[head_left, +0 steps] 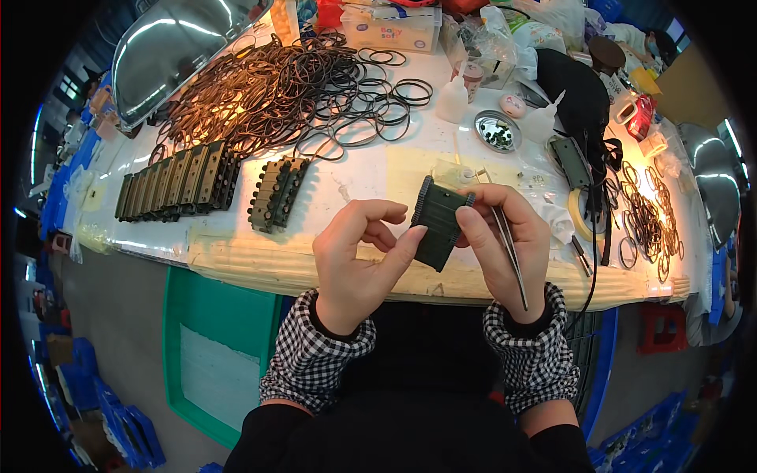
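A dark green rectangular block (439, 223) with ridged ends is held above the near edge of the table. My left hand (359, 252) pinches its left edge, the thumb lying on the face and the index finger close beside that edge. On the other side my right hand (509, 236) grips the block with its thumb and fingers. Metal tweezers (509, 248) are also tucked in the right hand, slanting down across the palm. Fingertips behind the block are hidden.
Left of my hands stand a studded block (277, 193) and a row of similar blocks (177, 183). Dark rubber rings (268, 94) pile up behind them. A round metal dish (497, 131) with small dark pieces, a white squeeze bottle (452, 98) and a tape roll (585, 213) lie farther right.
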Demonstrator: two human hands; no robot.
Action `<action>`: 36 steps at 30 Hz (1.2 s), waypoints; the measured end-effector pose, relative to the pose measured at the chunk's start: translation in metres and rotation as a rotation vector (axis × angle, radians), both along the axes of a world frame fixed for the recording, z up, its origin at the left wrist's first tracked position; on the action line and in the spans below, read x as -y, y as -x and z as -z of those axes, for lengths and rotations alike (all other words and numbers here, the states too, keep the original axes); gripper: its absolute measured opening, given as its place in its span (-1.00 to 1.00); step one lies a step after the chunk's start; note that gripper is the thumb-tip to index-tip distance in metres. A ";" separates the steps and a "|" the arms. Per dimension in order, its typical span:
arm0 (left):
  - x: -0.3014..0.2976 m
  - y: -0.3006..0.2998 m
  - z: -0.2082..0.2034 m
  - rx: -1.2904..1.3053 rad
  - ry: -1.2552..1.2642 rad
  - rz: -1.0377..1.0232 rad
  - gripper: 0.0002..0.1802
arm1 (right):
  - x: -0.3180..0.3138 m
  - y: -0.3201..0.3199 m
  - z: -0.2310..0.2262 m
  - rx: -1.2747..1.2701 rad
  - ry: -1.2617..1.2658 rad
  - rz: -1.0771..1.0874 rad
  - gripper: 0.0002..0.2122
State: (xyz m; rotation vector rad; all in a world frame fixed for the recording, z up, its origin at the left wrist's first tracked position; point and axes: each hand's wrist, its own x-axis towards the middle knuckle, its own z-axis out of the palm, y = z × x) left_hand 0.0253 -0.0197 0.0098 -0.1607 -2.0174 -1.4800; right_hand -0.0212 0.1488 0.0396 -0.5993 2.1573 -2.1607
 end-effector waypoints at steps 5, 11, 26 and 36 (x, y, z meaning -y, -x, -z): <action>-0.008 0.001 0.001 -0.227 0.377 -0.263 -0.82 | 0.006 -0.005 0.003 -0.174 -0.097 0.082 -0.80; -0.016 0.000 -0.006 -0.208 0.186 -0.285 -0.87 | 0.008 -0.007 0.001 -0.077 -0.007 0.086 -0.80; 0.008 0.000 -0.008 0.327 -0.613 0.328 -0.82 | -0.001 0.000 -0.004 -0.011 0.002 0.028 -0.82; 0.008 -0.004 -0.009 0.423 -0.630 0.590 -0.55 | -0.014 0.019 -0.010 0.190 0.008 -0.205 -0.77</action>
